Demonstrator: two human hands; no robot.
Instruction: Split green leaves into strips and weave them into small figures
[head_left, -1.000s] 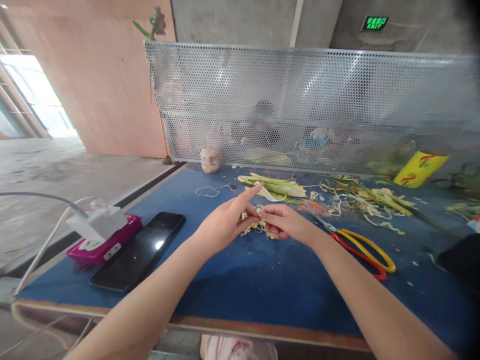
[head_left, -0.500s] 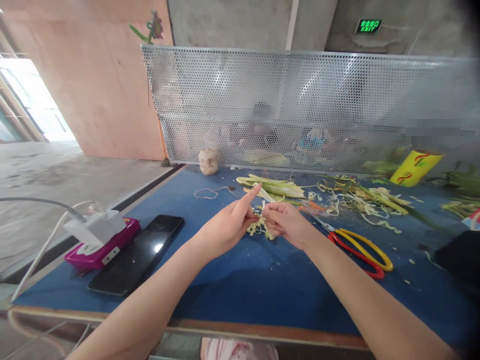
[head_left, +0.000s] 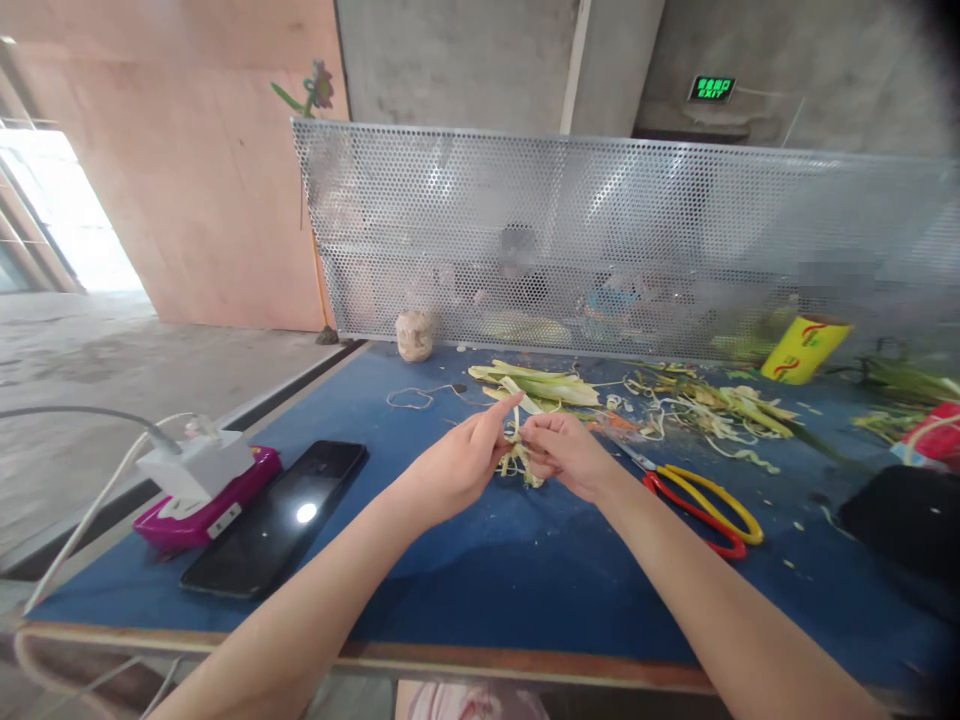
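Blue covers the bench (head_left: 450,590), and from my remote seat I look down on two bare hands meeting over the middle of it. Between them sits a small bunch of pale yellow strips (head_left: 517,465), curled ends hanging below the fingers. Whether those ends touch the surface, I cannot tell.

My left hand (head_left: 466,458) has its forefinger stretched out, while the thumb and the other fingertips look pinched together on the bunch; the exact contact is partly hidden. My right hand (head_left: 566,455) faces it, thumb and forefinger closed on the same strips, other fingers curled beneath. One pale strand (head_left: 517,420) rises upright in the gap between the hands.

I judge the step in hand to be fine fingertip work, gathering or twisting the strips where both pinches meet. To my mind the next move calls for a firm left pinch to steady the bunch and a light right one to guide the loose strand, since thin fibre like this could tear or slip.

Just beyond the hands lie long green leaves (head_left: 547,385), with a tangled heap of scraps (head_left: 720,405) to their right. Scissors (head_left: 664,476) with red and yellow handles rest beside my right forearm, untouched.
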